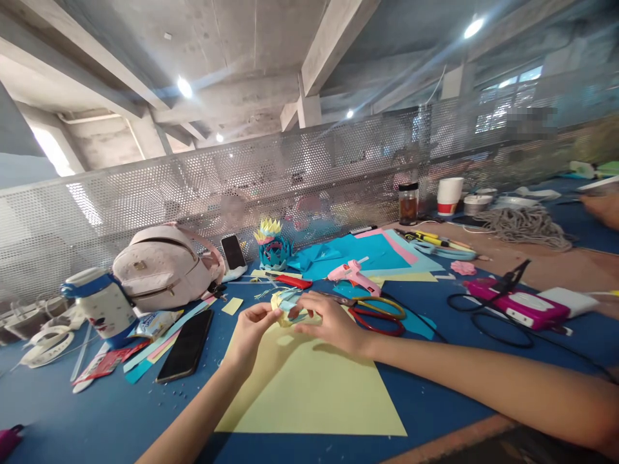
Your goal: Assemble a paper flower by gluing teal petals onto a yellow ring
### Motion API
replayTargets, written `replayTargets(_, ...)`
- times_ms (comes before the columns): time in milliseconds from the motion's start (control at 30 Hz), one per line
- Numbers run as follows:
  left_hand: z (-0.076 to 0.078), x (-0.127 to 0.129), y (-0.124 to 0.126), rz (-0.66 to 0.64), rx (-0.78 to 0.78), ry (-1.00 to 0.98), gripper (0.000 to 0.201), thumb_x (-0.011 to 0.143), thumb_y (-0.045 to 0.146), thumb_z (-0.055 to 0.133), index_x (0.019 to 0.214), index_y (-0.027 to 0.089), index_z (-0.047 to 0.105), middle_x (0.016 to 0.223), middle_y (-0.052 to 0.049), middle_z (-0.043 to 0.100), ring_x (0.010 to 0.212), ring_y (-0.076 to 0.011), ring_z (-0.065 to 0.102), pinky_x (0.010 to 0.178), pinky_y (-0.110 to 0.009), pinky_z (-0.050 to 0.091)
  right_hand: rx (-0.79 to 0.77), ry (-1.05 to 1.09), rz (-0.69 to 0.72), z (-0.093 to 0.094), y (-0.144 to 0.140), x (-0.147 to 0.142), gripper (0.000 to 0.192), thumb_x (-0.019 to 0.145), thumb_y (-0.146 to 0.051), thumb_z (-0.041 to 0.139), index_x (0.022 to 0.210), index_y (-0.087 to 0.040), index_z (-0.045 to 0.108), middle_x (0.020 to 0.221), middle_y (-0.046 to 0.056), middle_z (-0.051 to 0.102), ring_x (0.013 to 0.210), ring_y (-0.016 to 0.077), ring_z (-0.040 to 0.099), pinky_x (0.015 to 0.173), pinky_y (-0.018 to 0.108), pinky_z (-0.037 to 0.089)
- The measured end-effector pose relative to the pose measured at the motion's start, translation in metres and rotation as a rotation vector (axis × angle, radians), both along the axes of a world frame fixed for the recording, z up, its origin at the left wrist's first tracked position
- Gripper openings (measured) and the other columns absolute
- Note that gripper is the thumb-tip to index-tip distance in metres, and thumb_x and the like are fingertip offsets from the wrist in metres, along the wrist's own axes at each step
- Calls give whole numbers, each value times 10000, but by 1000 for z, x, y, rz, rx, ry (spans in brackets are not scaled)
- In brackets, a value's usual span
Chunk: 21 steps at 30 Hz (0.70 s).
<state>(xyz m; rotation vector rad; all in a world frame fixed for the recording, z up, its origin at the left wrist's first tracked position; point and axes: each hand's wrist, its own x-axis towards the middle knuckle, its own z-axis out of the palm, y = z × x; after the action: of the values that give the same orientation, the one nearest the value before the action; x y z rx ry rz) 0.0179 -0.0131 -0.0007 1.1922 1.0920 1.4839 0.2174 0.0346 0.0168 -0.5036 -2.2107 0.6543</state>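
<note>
A small folded paper piece point(284, 308), pale yellow with light blue parts, is held up over a pale yellow paper sheet point(309, 386). My left hand point(256, 327) pinches its left side between thumb and fingers. From the right, my right hand point(333, 322) curls its fingers round the blue part, covering some of it. Scissors point(380, 312) with red and yellow handles lie just behind my right hand. A pink glue gun point(355, 277) rests beyond them, and a red utility knife point(294, 281) is behind the paper piece.
A blue and yellow paper lotus point(273, 248) stands at the back, beside stacked coloured sheets point(372, 248). Left are a pink backpack point(167, 267), a bottle point(99, 306) and a phone point(186, 345). Right are a magenta power strip point(520, 306) with cables and another person's hand point(602, 209).
</note>
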Motion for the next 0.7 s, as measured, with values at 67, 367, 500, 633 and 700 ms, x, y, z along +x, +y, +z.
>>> replayTargets(67, 1, 3, -2, -3, -10, 0, 233, 682, 369, 809, 742, 155, 737, 750, -38, 710, 712, -175, 599, 712, -271, 428, 25, -4, -5, -2, 0, 0, 147, 841, -353, 700, 871, -209, 716, 913, 38, 702, 903, 208, 583, 784, 298, 427)
replayTargets(367, 6, 13, -4, -75, -9, -52, 257, 707, 386, 790, 796, 154, 726, 791, -46, 698, 756, -174, 603, 774, -295, 450, 62, 18, -70, -1, -1, -3, 117, 867, -274, 659, 789, -196, 700, 803, 36, 676, 818, 191, 572, 715, 281, 430)
replayTargets(500, 8, 15, -6, -117, -32, -36, 287, 691, 375, 805, 862, 155, 735, 867, -61, 719, 809, -188, 613, 792, -293, 445, 52, 36, -77, 1, -2, -2, 177, 890, -318, 630, 778, -192, 685, 790, 36, 666, 809, 188, 575, 727, 288, 434)
replayTargets(633, 10, 19, -9, -99, -45, 2, 263, 675, 359, 820, 824, 159, 738, 831, -45, 725, 786, -170, 607, 767, -260, 425, 17, 31, -68, -1, -1, -1, 173, 891, -347, 628, 830, -194, 681, 820, 35, 675, 834, 195, 585, 741, 291, 443)
replayTargets(700, 9, 19, -9, -83, -40, 16, 244, 661, 356, 829, 769, 159, 734, 786, -36, 720, 768, -165, 603, 749, -252, 418, -3, 30, -58, -2, -1, -1, 156, 884, -341, 640, 865, -192, 682, 853, 37, 681, 856, 197, 589, 751, 289, 445)
